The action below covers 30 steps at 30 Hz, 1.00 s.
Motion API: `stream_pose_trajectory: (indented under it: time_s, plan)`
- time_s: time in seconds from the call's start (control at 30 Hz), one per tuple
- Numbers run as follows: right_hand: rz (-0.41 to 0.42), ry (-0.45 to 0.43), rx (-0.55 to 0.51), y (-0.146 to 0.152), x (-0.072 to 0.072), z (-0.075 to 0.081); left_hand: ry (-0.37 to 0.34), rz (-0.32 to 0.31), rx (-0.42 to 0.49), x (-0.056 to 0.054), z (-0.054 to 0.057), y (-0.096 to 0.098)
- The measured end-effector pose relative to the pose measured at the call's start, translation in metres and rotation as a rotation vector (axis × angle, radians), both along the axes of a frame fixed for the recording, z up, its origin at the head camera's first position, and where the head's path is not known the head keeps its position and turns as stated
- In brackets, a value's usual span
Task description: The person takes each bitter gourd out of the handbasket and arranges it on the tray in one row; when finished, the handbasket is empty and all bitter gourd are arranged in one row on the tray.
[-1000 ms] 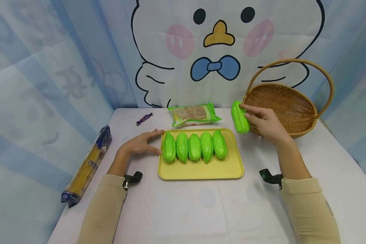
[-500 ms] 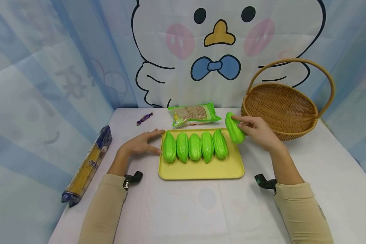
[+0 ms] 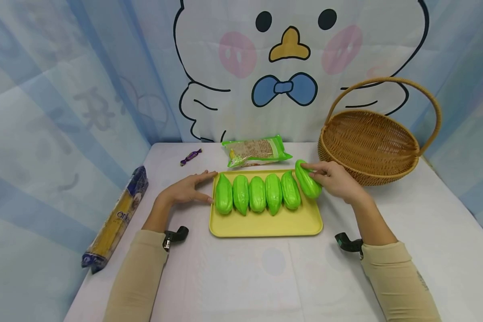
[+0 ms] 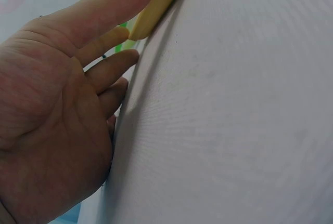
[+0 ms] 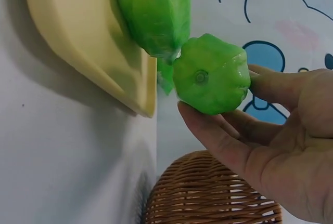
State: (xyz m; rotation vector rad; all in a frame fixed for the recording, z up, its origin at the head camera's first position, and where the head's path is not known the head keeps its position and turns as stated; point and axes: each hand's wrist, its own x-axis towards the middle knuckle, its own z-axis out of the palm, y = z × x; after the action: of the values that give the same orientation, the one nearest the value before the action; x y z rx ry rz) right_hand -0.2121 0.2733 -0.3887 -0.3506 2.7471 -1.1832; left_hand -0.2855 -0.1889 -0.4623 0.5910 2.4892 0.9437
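My right hand (image 3: 333,180) pinches a glossy, ribbed green papaya (image 3: 308,179) between thumb and fingers, over the back right part of the yellow tray (image 3: 265,227). In the right wrist view the held papaya (image 5: 210,76) shows its blunt end and hangs off the tray surface, close against another papaya (image 5: 156,13). Several like papayas (image 3: 257,194) lie side by side in a row on the tray. My left hand (image 3: 185,188) rests at the tray's left edge with fingers extended; in the left wrist view its thumb touches the tray's rim (image 4: 156,13).
A wicker basket (image 3: 370,143) with a tall handle stands at the back right, just beyond my right hand. Behind the tray lies a green-ended snack packet (image 3: 255,152). A purple wrapped candy (image 3: 191,156) sits back left, and a long yellow-and-blue packet (image 3: 114,219) along the left edge.
My right hand has brought the papaya from beside the basket leftward and nearer, down to the tray's right end. My left hand has stayed in place.
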Motion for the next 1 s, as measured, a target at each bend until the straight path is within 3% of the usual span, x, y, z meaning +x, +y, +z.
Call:
stream_pose_trajectory:
  time_s: [1.0]
  plan:
    - [0.000,-0.097,0.055,0.004,-0.004,-0.014,0.002,0.005,-0.008,-0.001,-0.001,0.000]
